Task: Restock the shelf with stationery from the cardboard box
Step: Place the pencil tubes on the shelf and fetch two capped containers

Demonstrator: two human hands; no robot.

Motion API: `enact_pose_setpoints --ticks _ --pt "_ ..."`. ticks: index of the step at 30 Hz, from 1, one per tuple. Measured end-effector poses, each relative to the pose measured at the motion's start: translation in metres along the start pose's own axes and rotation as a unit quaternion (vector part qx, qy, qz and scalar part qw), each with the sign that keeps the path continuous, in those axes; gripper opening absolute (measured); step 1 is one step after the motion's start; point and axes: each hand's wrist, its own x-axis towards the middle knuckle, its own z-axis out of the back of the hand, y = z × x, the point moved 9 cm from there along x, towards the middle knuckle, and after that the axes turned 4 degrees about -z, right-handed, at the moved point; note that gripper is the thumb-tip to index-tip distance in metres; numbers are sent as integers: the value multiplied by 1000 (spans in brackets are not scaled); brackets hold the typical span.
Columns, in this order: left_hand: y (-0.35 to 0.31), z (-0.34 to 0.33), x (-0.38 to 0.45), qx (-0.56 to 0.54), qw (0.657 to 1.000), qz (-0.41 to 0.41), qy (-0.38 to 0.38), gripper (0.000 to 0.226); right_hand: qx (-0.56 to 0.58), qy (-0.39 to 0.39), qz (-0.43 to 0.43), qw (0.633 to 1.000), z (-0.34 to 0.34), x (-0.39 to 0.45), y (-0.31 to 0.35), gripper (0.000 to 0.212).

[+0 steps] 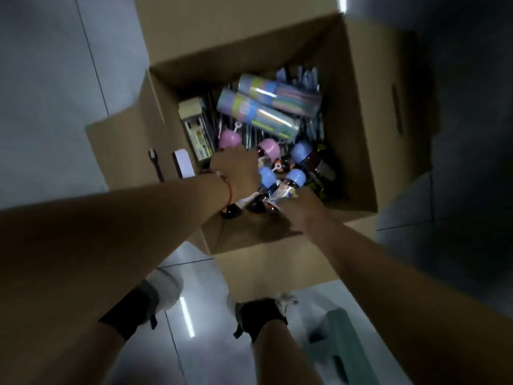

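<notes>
Dim, murky frame. Ceiling light strips glare off the glossy floor (pixel 191 279). Heavy vignetting darkens the corners; motion blur softens everything; wide-angle distortion bends the edges.

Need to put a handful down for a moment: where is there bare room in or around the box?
Inside the cardboard box it is crowded: tubes, capped bottles and packs cover its bottom. Bare patches: the open flap left of the box, beside a white item, and the grey floor beyond it.

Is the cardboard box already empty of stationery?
No, the cardboard box holds two pastel tubes, several bottles with pink and blue caps, and packs of pens.
</notes>
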Motion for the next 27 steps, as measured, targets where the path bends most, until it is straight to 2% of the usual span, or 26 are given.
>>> enact_pose_setpoints --ticks 2,5,6,8,9,11,13,15,18,19,20,21,23,24,27 --pt "8 -26 28 27 999 26 6 52 94 5 -87 992 -21 40 -15 44" --pt "16 -42 52 74 996 45 -20 65 114 -13 -113 987 -43 87 -23 47" --pt "17 -44 56 72 996 43 -27 66 125 -27 -119 985 -47 97 -26 54" --pt "22 -46 55 18 999 41 -28 65 127 -50 -130 982 -49 101 -31 72" --pt "25 -47 50 -35 998 41 -23 62 128 -54 -127 982 -48 97 -29 74" --pt "34 -47 31 -190 981 45 -2 49 169 -52 -122 977 -45 69 -19 62" --pt "46 -39 -3 -358 931 70 20 37 189 -28 -111 975 -36 25 -4 36" --pt "52 -17 -50 -480 871 97 36 33 196 9 -87 977 -22 -32 18 17" --pt "55 39 -137 -622 772 125 33 24 236 62 -41 969 -1 -134 60 12" --pt "55 65 -168 -647 752 126 28 15 259 74 -23 963 8 -173 75 10" --pt "54 94 -201 -660 741 118 26 14 280 84 -4 956 16 -213 89 10" --pt "51 125 -236 -666 738 109 25 23 296 92 19 950 25 -256 104 12" --pt "50 193 -307 -668 739 86 12 51 321 101 70 939 39 -347 136 20" --pt "49 226 -342 -671 738 69 0 58 326 105 95 935 45 -394 151 24" --pt "40 319 -444 -657 753 0 -28 63 345 112 177 915 57 -526 189 45"
